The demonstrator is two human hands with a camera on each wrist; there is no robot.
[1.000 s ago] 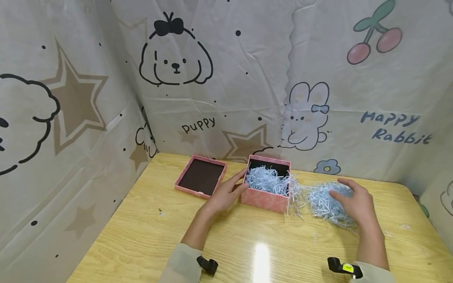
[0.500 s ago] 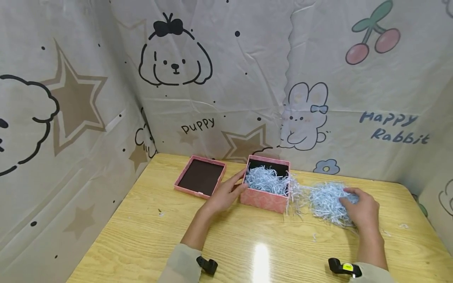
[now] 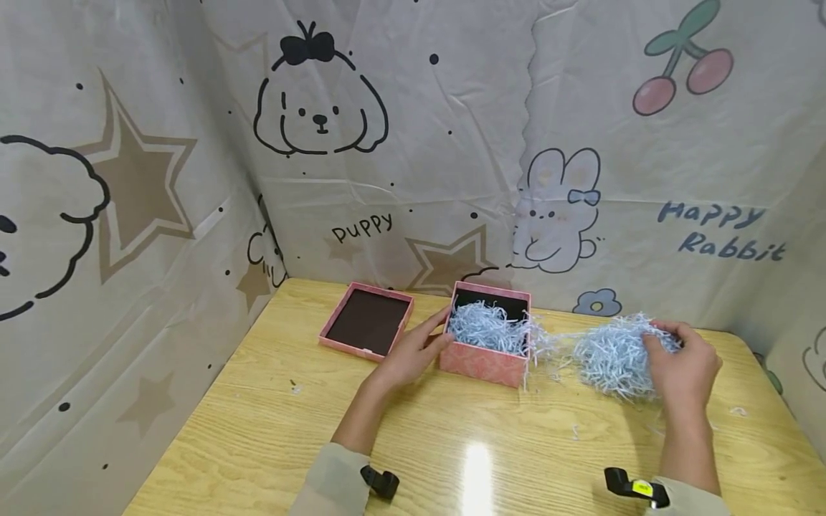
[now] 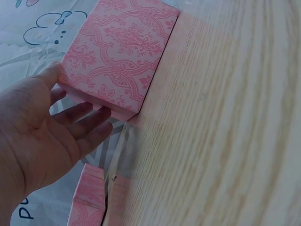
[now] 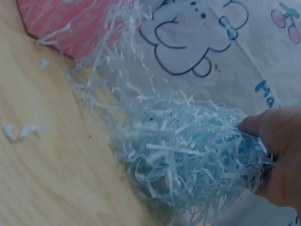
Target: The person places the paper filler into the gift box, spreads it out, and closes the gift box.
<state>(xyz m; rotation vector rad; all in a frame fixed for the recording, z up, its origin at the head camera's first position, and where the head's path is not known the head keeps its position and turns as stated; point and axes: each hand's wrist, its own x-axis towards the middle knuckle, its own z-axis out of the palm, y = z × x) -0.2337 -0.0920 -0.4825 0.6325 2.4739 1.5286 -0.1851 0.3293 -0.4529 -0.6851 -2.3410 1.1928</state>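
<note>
A pink patterned box (image 3: 482, 364) stands open on the table, partly filled with pale blue shredded paper (image 3: 485, 326). My left hand (image 3: 408, 356) rests against its left side, thumb by the front corner; in the left wrist view those fingers look relaxed along the box wall. To the right, my right hand (image 3: 685, 365) pinches a loose clump of pale blue paper shreds (image 3: 616, 358) by its right end, thumb in front. In the right wrist view the clump (image 5: 183, 150) hangs together in a tangle, and the fingertips are partly buried in it.
A pink box lid (image 3: 366, 322) with a dark inside lies left of the box. White strands (image 3: 540, 344) spill over the box's right edge toward the clump. Small scraps (image 3: 575, 433) dot the wooden table (image 3: 516, 444). A printed cloth (image 3: 400, 165) hangs behind.
My right hand has closed on the shredded clump and drawn it to the right and slightly up. The left hand and the box have stayed in place.
</note>
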